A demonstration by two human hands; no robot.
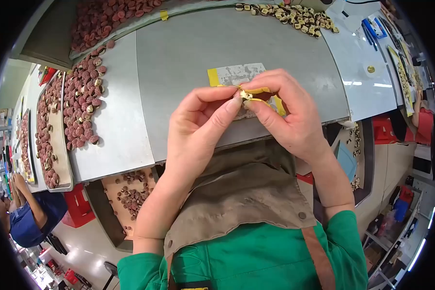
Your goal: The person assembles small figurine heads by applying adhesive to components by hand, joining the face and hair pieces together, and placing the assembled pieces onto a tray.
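Note:
Over the near part of the grey worktop, my two hands meet. Between their fingertips is a small cream-and-dark piece (245,95), partly covered by the fingers. My left hand (195,123) pinches it from the left between thumb and forefinger. From the right, my right hand (297,118) grips the same piece with thumb and forefinger, both wrapped in yellow tape (257,90). Beneath the hands lies a worn pale patch (239,72) with yellow tape at its edge, on the worktop.
Reddish round pieces (84,96) lie heaped at the left, with more in a tray (68,164) beside them. Cream-and-dark pieces (299,19) are piled at the far right. Under the table edge are open drawers (112,227). Another person's arm (31,203) shows at far left.

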